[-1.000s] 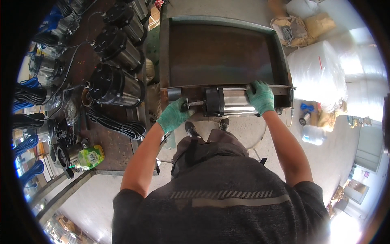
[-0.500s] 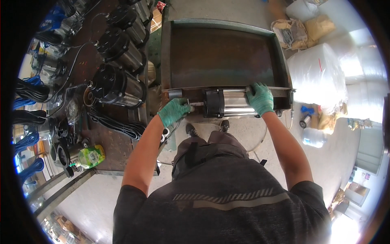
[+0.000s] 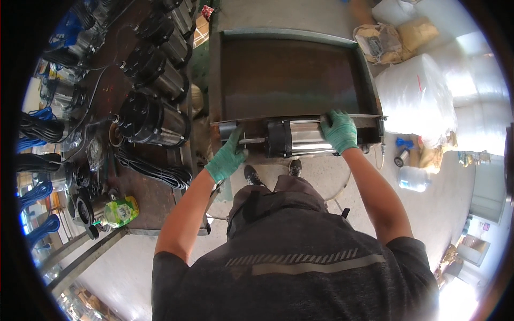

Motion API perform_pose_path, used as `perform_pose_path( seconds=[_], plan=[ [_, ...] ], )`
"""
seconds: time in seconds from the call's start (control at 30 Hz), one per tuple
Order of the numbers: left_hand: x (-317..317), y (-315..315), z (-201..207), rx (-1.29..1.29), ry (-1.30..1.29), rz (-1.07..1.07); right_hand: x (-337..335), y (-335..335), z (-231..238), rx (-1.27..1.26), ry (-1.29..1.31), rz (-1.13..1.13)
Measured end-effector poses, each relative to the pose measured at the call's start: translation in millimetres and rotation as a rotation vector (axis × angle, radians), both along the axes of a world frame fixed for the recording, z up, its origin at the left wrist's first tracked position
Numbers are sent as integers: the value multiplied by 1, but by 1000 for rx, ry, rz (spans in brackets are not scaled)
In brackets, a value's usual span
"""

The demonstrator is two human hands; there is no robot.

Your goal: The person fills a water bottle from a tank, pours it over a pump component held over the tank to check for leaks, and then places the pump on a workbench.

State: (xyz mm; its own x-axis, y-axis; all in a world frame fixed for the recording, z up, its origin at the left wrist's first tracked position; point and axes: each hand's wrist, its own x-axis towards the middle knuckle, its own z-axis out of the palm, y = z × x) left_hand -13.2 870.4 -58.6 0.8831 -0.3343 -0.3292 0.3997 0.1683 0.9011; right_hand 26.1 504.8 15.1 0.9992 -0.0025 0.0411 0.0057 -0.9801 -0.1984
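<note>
Your green-gloved right fingers point(image 3: 338, 119) clasp the silver-and-black metal cylinder point(image 3: 308, 136). Its slim steel shaft point(image 3: 255, 141) points lengthwise toward your nearer left fingers point(image 3: 234, 140); their grip I can't tell.

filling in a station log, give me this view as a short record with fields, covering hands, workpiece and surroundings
left hand: green glove, at the rod's outer end; grip unclear
right hand: green glove, on the cylinder's right part
workpiece: silver cylinder, lying sideways, black left end
rod: sticking out leftward from the black end
beyond workpiece: shallow metal tray
left bench: black-and-silver units, coiled black cable, green bottle
</note>
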Motion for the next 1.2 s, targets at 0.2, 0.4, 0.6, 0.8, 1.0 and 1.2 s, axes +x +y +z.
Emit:
perform_pose_path(
  seconds=[0.2,0.4,0.6,0.8,1.0,1.2],
  plan=[
    [1,5,-4,1219,-678,-344,-1,0,-5,-17,-81,20],
    [9,-2,20,-32,285,-11,-2,-4,3,33,-93,-22],
    [25,-26,47,-17,478,37,-4,-7,6,18,1,-6],
    [35,-9,40,155,841,-38,-3,-6,1,40,-62,17],
    [30,0,48,189,196,-288,-8,-8,17,54,-16,-21],
    [45,3,55,501,-71,-591,-4,-8,16,70,51,-27]
  ],
)
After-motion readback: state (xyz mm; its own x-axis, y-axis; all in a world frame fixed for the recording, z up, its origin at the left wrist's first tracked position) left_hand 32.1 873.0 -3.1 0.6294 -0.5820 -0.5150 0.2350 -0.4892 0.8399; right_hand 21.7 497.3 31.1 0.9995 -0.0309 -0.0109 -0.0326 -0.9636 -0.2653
